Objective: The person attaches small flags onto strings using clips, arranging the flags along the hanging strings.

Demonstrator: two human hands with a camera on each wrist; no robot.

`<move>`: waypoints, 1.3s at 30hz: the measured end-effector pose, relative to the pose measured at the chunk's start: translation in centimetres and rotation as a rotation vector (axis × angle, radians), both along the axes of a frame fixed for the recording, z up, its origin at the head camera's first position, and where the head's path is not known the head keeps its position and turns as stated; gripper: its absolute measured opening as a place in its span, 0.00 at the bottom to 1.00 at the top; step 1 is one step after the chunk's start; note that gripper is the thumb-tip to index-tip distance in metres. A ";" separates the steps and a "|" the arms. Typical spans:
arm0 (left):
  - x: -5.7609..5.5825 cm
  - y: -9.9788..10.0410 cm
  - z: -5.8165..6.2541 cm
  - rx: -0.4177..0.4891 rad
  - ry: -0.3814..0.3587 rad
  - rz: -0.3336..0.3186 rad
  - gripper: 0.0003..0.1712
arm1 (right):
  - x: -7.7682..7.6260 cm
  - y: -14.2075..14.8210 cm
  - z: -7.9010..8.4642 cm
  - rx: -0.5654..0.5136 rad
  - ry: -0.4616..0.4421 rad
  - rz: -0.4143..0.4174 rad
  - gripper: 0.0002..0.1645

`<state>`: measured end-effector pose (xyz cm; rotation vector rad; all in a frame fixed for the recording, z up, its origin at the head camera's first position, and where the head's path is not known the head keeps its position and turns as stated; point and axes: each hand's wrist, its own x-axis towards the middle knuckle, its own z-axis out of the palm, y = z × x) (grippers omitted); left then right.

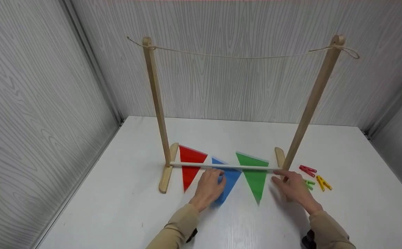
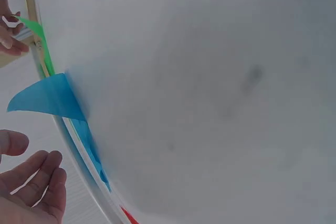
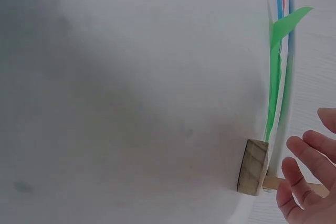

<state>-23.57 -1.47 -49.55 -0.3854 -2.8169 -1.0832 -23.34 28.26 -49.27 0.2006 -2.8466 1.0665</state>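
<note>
My left hand (image 1: 208, 186) hovers over the blue pennant (image 1: 234, 180), fingers loosely bent near the white rod (image 1: 228, 167). In the left wrist view, its thumb and fingers (image 2: 39, 179) stand apart with nothing between them. At the rod's right end is my right hand (image 1: 294, 188), close to the foot of the right wooden post (image 1: 313, 103). Its spread fingers (image 3: 310, 156) hold nothing in the right wrist view. A red pennant (image 1: 189, 178) and a green pennant (image 1: 256, 183) lie either side of the blue one, and the rod crosses above all three.
A thin string (image 1: 235, 57) spans the tops of the left post (image 1: 156, 100) and the right one. Red (image 1: 307, 170), yellow (image 1: 323, 183) and green clothespins (image 1: 310, 184) lie right of the stand. Grey wood-patterned panels (image 1: 221, 90) enclose the white table (image 1: 118, 197).
</note>
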 end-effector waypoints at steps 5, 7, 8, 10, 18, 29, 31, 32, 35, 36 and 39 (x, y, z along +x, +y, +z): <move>-0.3 1.5 0.0 -0.088 0.023 -0.061 0.18 | 0.0 -0.1 -0.4 0.035 -0.005 0.007 0.22; -0.4 2.1 0.0 -0.127 0.034 -0.085 0.19 | 0.0 -0.1 -0.5 0.035 -0.021 0.010 0.22; -0.4 2.5 0.1 -0.135 0.025 -0.095 0.19 | 0.0 -0.1 -0.5 0.035 -0.032 0.010 0.23; -0.4 3.1 0.2 -0.146 0.016 -0.119 0.20 | 0.0 -0.1 -0.5 0.032 -0.045 0.011 0.23; -0.5 4.8 0.3 -0.213 0.049 -0.178 0.22 | -0.3 0.0 -0.5 0.019 -0.032 0.018 0.22; -0.9 6.4 -0.1 -0.300 0.049 -0.255 0.23 | -0.4 0.7 -0.4 -0.014 -0.046 0.000 0.22; -1.0 6.8 0.0 -0.312 0.020 -0.257 0.24 | -0.3 1.0 -0.4 -0.014 -0.028 -0.012 0.22; -1.0 6.9 0.0 -0.317 0.003 -0.260 0.24 | -0.2 1.1 -0.3 -0.011 -0.018 -0.020 0.22; -1.1 7.3 0.1 -0.334 -0.059 -0.273 0.26 | 0.1 1.5 -0.4 -0.011 0.012 -0.055 0.21; -1.1 7.4 0.0 -0.340 -0.080 -0.277 0.27 | 0.2 1.6 -0.4 -0.012 0.019 -0.065 0.20; -1.2 7.6 -0.2 -0.347 -0.134 -0.286 0.27 | 0.4 2.0 -0.4 -0.025 0.027 -0.088 0.19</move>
